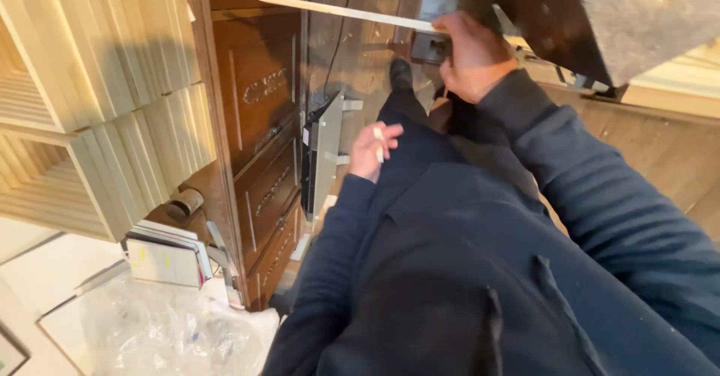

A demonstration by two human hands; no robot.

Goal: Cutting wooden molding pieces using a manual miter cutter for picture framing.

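A: Where is the thin wooden strip [345,11]?
B: Up high, level; your right hand [471,55] is closed around its end.
A: And the left hand [373,151]?
B: Loosely curled, pinching a small white piece [379,142], beside the dark wooden cabinet [259,113].

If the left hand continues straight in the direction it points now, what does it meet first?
Probably the person's own dark trouser leg: the left hand, holding a small white piece, points toward it and seems almost touching, though depth is unclear.

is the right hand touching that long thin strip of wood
Touching. The head view shows the right hand closed over the near end of the wood strip, fingers wrapped on it.
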